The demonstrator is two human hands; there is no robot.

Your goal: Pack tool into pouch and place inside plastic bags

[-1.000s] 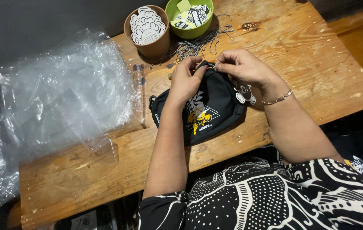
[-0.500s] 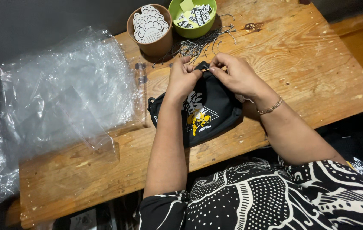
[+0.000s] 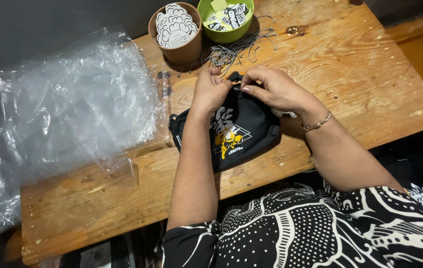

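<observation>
A person in a black-and-white patterned shirt works both hands at the top edge of a small black fabric pouch (image 3: pixel 236 131) lying near the middle of the worn wooden tabletop (image 3: pixel 350 74), towards its near edge. The pouch is soft and roughly rectangular, with a white and yellow printed figure on its face and a small white tag at its left end. The left hand (image 3: pixel 210 90) rests curled on the pouch's upper left, its grip pressed together on the fabric rim. The right hand (image 3: pixel 273 89), a thin metal bracelet (image 3: pixel 317 122) at the wrist, meets it from the right, thumb and forefinger pinching a small part at the same rim; what that part is cannot be told.

At the tabletop's far edge stand a round brown paper cup (image 3: pixel 176 33) holding white cloud-shaped cards with dark outlines, and beside it, to the right, a bright green round bowl (image 3: pixel 225 20) of small black, white and pale yellow printed stickers. A tangle of thin silver ball chains (image 3: pixel 231 49) lies just before them. Crumpled clear plastic bags (image 3: pixel 67 106) cover the tabletop's left end.
</observation>
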